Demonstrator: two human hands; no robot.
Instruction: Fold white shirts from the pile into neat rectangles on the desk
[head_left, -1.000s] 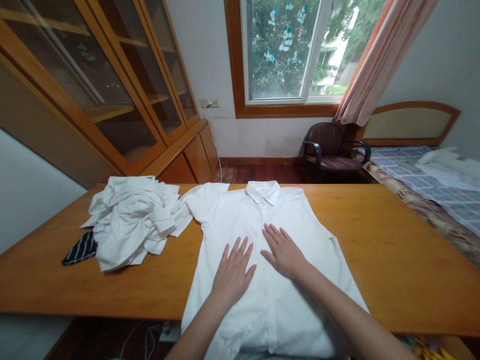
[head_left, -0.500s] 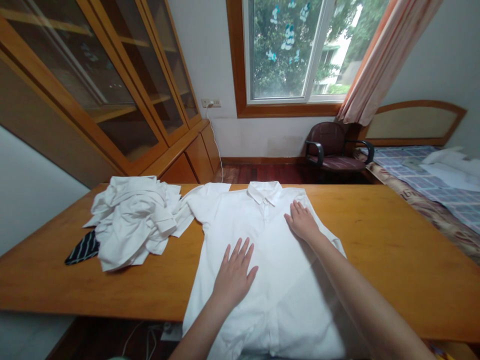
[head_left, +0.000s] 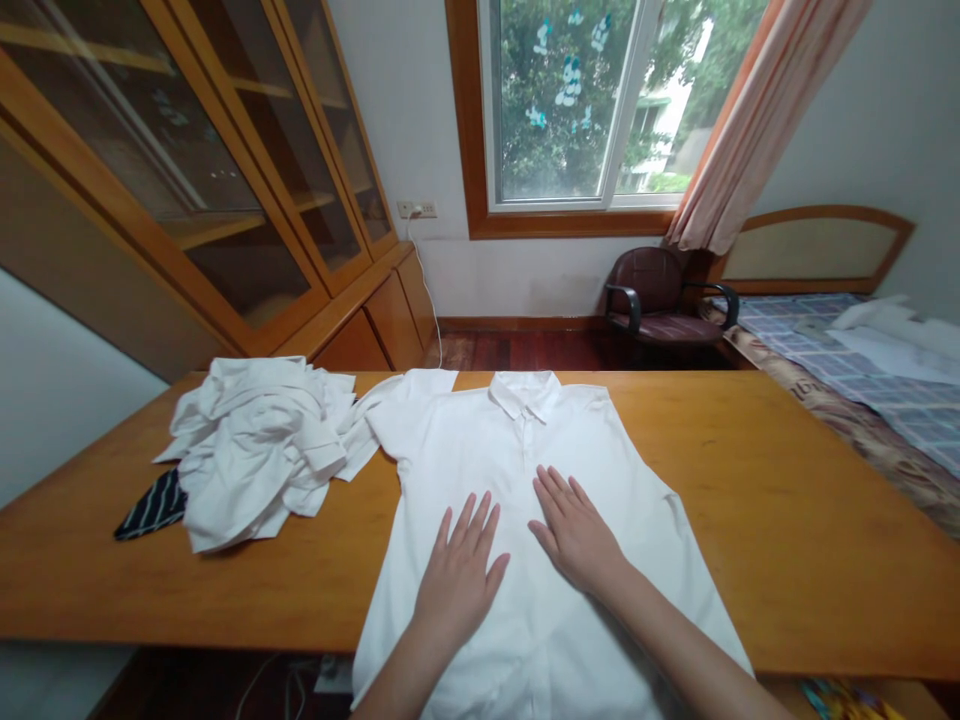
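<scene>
A white collared shirt [head_left: 517,440] lies spread out front side up on the wooden table [head_left: 810,520], its collar at the far edge and its hem hanging toward me. My left hand [head_left: 461,575] rests flat on the left part of the shirt front, fingers apart. Flat on the cloth right of the button line is my right hand [head_left: 574,530], its fingers stretched out. Neither hand grips anything. The sleeve on the left reaches out toward a heap of crumpled white clothes [head_left: 259,440].
A dark striped cloth [head_left: 154,505] pokes out from under the heap. Left stands a glass-fronted cabinet [head_left: 300,200]. Beyond the table are a maroon armchair [head_left: 652,290], a window [head_left: 555,110] and a bed [head_left: 885,350]. Something colourful [head_left: 844,698] shows below the table's right front edge.
My right hand has slid down and inward over the shirt, from near the right shoulder to the middle of the chest. My left hand has stayed nearly in place. The view has shifted slightly.
</scene>
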